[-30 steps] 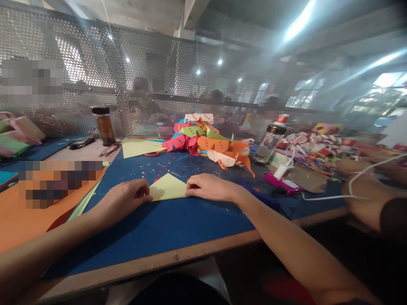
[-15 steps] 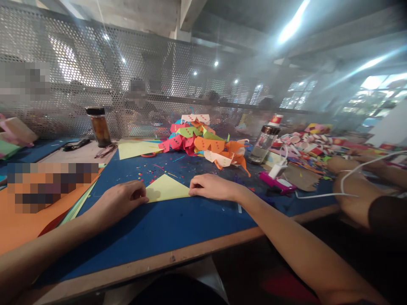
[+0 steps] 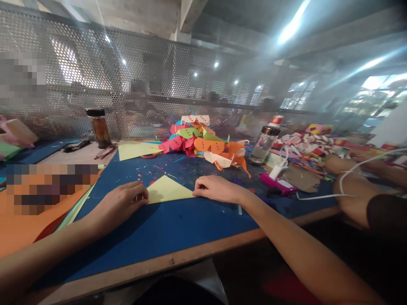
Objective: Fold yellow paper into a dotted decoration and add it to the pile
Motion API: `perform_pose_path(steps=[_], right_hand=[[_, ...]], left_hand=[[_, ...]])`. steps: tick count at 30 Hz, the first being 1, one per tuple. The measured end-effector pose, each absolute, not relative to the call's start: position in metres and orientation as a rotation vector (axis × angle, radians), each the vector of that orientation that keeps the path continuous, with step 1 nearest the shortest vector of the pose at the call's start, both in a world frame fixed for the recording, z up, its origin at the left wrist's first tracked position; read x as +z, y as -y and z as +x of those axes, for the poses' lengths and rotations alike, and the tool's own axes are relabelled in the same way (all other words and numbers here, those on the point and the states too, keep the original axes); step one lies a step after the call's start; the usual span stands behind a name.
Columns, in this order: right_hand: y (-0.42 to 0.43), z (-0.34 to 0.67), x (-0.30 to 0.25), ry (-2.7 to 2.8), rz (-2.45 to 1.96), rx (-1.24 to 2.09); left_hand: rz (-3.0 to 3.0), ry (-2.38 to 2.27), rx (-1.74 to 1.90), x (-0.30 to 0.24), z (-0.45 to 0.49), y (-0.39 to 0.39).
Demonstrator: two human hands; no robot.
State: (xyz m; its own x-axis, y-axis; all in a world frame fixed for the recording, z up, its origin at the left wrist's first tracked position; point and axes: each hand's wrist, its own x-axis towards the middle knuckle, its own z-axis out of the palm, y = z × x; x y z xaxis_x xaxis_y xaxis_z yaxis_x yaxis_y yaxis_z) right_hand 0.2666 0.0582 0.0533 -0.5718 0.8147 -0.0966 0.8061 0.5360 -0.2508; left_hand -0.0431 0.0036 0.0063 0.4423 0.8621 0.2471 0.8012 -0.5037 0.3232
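A pale yellow sheet of paper, folded into a triangle, lies on the blue tabletop with its point facing away from me. At its left corner, the curled fingers of my left hand pinch the paper. My right hand grips the right corner between thumb and fingers. The fold runs between both hands along the near side. Just beyond sits a heap of coloured paper shapes in orange, pink, green and white, with small paper scraps in front of it.
Orange paper sheets lie at left. A dark-liquid bottle, yellow paper and orange scissor handles are behind. To the right stand a clear bottle, a magenta power strip with white cable, and a co-worker's arm.
My right hand has slid slightly to the right along the folded edge, uncovering a little more of the right corner. My left hand stays nearly in place.
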Motion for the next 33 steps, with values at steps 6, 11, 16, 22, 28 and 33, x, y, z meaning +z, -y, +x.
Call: perform_pose_path(steps=[6, 11, 16, 22, 28, 33], right_hand=[[-0.058, 0.269, 0.047, 2.667, -1.459, 0.396], [-0.058, 0.271, 0.045, 2.658, -1.470, 0.411], [-0.057, 0.274, 0.045, 2.656, -1.391, 0.436], [-0.057, 0.279, 0.047, 2.676, -1.341, 0.490], [-0.057, 0.282, 0.049, 2.693, -1.315, 0.498], [-0.048, 0.279, 0.064, 2.758, -1.217, 0.328]], left_hand=[[2.793, -1.360, 0.619, 0.007, -0.036, 0.001], [2.875, -1.208, 0.602, 0.009, -0.033, 0.008], [2.856, -1.179, 0.580, 0.007, -0.036, 0.009], [2.945, -1.209, 0.618, 0.005, -0.035, 0.010], [2.983, -1.224, 0.602, 0.005, -0.034, 0.008], [2.999, -1.248, 0.556, 0.002, -0.035, 0.008]])
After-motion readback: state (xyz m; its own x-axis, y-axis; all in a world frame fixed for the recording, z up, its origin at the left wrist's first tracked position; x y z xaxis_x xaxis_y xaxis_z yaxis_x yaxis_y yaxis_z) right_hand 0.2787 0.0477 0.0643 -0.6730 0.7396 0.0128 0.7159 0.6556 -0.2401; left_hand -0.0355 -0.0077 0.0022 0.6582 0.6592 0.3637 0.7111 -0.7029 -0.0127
